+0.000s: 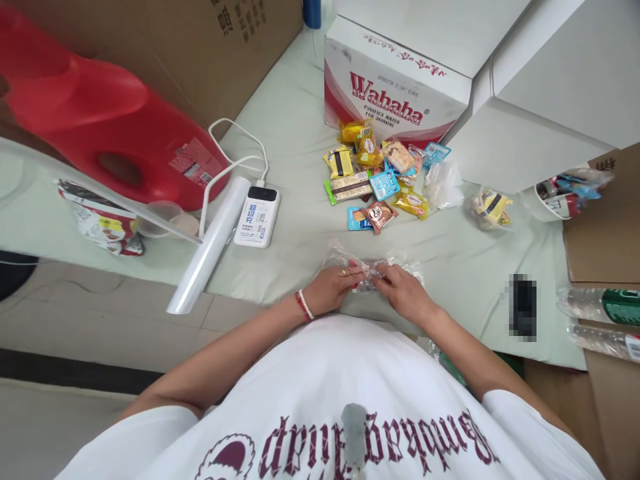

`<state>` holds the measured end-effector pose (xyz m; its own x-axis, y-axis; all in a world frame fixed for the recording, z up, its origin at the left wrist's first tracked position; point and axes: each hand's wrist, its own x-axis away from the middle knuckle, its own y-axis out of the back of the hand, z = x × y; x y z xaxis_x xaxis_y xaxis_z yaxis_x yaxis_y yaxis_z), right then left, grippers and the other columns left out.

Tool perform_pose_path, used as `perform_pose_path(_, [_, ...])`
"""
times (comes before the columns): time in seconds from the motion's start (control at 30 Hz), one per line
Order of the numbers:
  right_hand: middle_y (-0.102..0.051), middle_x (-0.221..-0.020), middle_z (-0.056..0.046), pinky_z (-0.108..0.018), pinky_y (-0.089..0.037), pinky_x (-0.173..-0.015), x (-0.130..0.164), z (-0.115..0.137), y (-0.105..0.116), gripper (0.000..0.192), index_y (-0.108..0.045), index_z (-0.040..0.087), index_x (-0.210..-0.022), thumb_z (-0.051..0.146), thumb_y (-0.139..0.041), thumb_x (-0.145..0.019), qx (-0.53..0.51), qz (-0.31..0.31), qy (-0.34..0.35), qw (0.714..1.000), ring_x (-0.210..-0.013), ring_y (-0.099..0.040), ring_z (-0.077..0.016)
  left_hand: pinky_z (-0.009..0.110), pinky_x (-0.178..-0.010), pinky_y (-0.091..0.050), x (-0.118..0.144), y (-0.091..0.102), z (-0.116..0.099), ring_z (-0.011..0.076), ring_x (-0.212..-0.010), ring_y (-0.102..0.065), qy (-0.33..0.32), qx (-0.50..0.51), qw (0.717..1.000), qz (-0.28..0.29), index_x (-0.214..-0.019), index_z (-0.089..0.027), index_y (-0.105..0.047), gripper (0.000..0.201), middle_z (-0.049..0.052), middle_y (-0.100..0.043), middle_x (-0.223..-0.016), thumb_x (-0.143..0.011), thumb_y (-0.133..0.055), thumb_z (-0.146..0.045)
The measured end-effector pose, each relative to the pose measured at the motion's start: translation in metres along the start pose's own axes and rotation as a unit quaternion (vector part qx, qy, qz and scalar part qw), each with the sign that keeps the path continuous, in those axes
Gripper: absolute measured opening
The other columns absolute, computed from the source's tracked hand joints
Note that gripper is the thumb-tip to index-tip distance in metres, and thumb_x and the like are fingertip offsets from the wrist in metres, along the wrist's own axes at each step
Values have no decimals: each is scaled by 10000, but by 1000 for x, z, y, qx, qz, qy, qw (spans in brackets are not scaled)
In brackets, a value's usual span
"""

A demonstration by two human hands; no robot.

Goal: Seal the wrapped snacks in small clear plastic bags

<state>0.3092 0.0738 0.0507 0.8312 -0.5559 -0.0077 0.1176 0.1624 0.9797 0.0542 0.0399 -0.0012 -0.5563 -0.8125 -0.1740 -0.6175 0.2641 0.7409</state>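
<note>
Both my hands work close to my body at the near edge of the cloth-covered table. They grip a clear plastic bag (pixel 371 283), crinkled and spread out to either side, with some red showing near the fingers. My left hand (pixel 331 288), with a ring and a red-and-white bracelet, is closed on the bag's left part. Opposite it, my right hand (pixel 406 293) pinches the bag with thumb and fingers. What the bag holds, if anything, is hard to make out. Beyond lies a pile of wrapped snacks, including a yellow packet (pixel 413 202) and a brown packet (pixel 379 217).
Behind the snacks stands a Wahaha carton (pixel 395 93). A white power bank (pixel 257 217), a plastic film roll (pixel 210 247) and a red jug (pixel 115 127) are at left. At right are a bagged snack bundle (pixel 491 208), a filled white cup (pixel 547 200) and plastic bottles (pixel 595 304).
</note>
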Motion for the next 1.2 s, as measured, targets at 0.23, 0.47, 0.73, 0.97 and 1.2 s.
perform_pose_path(0.23, [-641, -1418, -126, -397, -494, -858, 4, 2, -13, 393, -733, 215, -1172, 152, -358, -1072, 29, 19, 16, 999, -1017, -584, -253, 392, -889, -568, 13, 42, -2, 214, -988, -684, 167, 67, 935, -307, -1119, -210, -719, 272, 84, -738, -1074, -969, -500, -267])
perform_pose_path(0.47, [-686, -1201, -153, -404, -517, -871, 8, 5, -25, 430, -628, 196, -1385, 104, -406, -1029, -5, -28, -34, 999, -1025, -586, -265, 515, -1085, -408, -26, 34, 0, 309, -1169, -582, 239, -39, 961, -135, -1273, -226, -703, 454, 111, -709, -1175, -929, -648, -517])
perform_pose_path(0.73, [-647, -1079, -108, -369, -528, -848, 10, 9, -33, 532, -537, 234, -1498, 102, -390, -1004, -57, -55, -86, 993, -978, -557, -249, 488, -973, -402, 41, 33, -5, 258, -1009, -601, 59, -127, 986, -89, -1029, -268, -784, 259, 67, -717, -864, -996, -530, -230])
perform_pose_path(0.97, [-685, -1157, -130, -394, -546, -891, 15, 10, -27, 450, -633, 208, -1407, 139, -413, -1020, -98, -55, -86, 990, -1003, -598, -254, 412, -739, -415, 41, 15, -8, 231, -782, -503, 189, -98, 974, -82, -660, -213, -734, 552, 87, -614, -721, -1061, -425, -434])
perform_pose_path(1.2, [-603, -1444, -108, -330, -558, -890, -26, -16, 36, 553, -594, 256, -1467, 107, -490, -945, -87, -48, -111, 989, -1189, -655, -243, 551, -1008, -372, 14, -4, -31, 338, -1239, -515, 123, -210, 961, -127, -1221, -353, -745, 331, 122, -674, -1259, -949, -607, -224])
